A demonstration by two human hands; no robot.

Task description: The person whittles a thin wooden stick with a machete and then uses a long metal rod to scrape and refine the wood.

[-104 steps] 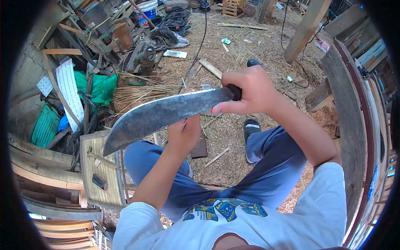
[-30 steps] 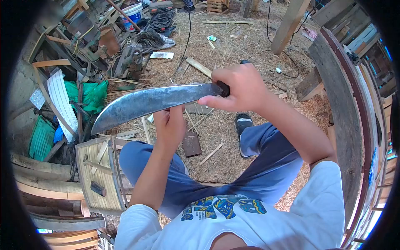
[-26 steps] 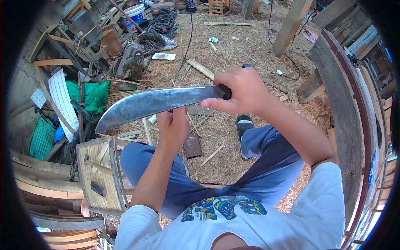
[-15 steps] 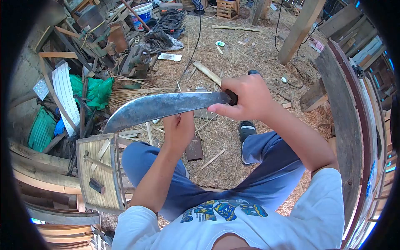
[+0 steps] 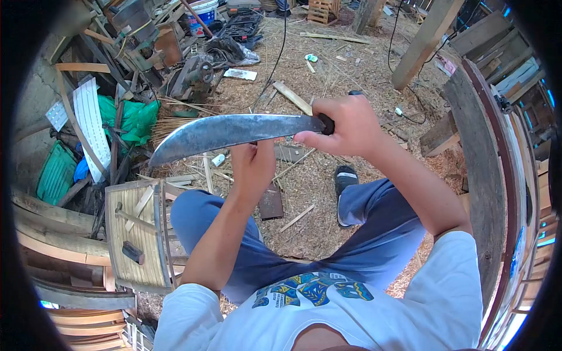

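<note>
My right hand (image 5: 351, 126) is closed round the dark handle of a machete (image 5: 228, 136). The broad, curved blade lies roughly level across the view, its tip towards the left. Behind and under the middle of the blade is my left hand (image 5: 254, 167), the palm side partly showing and the thumb bent. Its fingers are mostly hidden by the blade; the hand looks closed, but what it may hold cannot be seen.
A wooden stool-like piece (image 5: 137, 234) with a hammer (image 5: 136, 219) and a dark block (image 5: 133, 253) on it stands at my left. Planks, green sheeting (image 5: 137, 120) and machinery crowd the left side. A post (image 5: 424, 47) and a long plank (image 5: 480, 158) are at the right.
Along the blade my left hand has shifted slightly; fingertips that showed above its upper edge are now hidden. The machete stays nearly in place in my right hand.
</note>
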